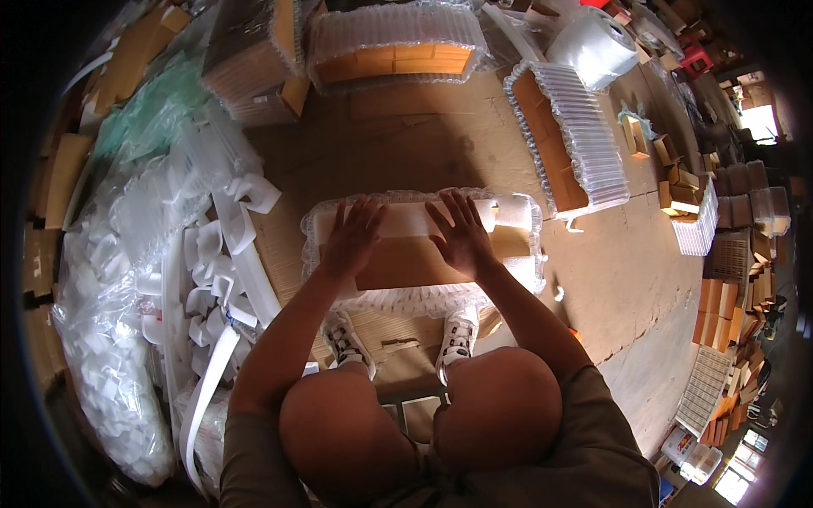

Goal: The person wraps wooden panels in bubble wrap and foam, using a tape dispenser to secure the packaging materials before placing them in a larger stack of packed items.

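In front of my feet lies a brown rectangular box-like piece (408, 264), wood or cardboard, I cannot tell which. White foam strips (408, 220) run along its far side. Clear air-column cushioning (423, 298) surrounds it and shows along the near, left and right edges. My left hand (352, 240) rests flat on the foam at the left part, fingers stretched out and slightly apart. Over the right part my right hand (463, 239) presses on the foam and the brown surface with spread fingers. Neither hand grips anything.
Cardboard sheeting (373, 135) covers the floor. Cushion-wrapped wooden pieces stand ahead (394, 59) and to the right (555, 140). A clear bag of white foam scraps (110, 339) and loose foam strips (233, 220) fill the left. A roll of clear film (593, 46) stands far right.
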`<action>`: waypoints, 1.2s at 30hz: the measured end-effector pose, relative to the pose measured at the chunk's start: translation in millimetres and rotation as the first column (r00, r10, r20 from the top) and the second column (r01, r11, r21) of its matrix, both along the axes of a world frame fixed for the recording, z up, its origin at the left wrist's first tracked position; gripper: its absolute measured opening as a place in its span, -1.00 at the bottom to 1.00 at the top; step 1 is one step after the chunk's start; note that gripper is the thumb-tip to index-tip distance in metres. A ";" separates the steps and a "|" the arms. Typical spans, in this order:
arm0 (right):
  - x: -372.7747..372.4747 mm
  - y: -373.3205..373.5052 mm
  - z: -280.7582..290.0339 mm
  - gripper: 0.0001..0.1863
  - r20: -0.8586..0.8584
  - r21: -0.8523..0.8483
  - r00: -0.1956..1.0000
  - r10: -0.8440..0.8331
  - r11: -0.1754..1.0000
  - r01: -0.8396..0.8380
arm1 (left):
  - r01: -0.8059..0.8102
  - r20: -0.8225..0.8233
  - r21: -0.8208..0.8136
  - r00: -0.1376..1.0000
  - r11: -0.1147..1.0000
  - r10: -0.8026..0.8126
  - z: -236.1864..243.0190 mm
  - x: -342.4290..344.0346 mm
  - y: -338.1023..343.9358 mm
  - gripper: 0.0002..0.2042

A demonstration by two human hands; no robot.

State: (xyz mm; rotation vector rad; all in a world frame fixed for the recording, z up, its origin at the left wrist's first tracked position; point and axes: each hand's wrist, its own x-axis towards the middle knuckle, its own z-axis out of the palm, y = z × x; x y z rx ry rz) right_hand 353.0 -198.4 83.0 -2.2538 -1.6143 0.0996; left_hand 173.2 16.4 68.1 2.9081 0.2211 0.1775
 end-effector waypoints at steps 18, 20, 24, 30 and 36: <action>86.9 -46.9 -14.6 -0.46 -0.366 0.153 0.874 -0.319 0.906 0.395 | -0.017 0.059 -0.058 0.998 0.998 0.021 -9.2 2.2 -11.1 -0.33; 94.9 -57.8 -14.7 -0.45 -0.264 0.165 0.893 -0.364 0.896 0.413 | -0.008 0.050 -0.116 0.999 0.993 0.014 -9.6 7.3 -14.0 -0.28; 79.3 -66.0 -21.1 -0.24 0.024 -0.255 0.956 -0.292 0.923 0.288 | -0.011 0.065 -0.234 0.998 0.972 0.027 -12.3 16.3 -23.9 -0.23; 66.4 -52.4 -6.5 -0.22 0.041 -0.127 0.972 -0.231 0.964 0.234 | 0.141 0.230 -0.187 0.968 0.972 -0.096 -7.4 -3.2 -31.7 -0.19; 66.0 -46.2 4.3 -0.27 -0.006 -0.145 0.995 -0.099 0.985 0.097 | -0.134 0.266 -0.263 0.942 0.955 0.205 3.2 -20.7 -10.7 -0.29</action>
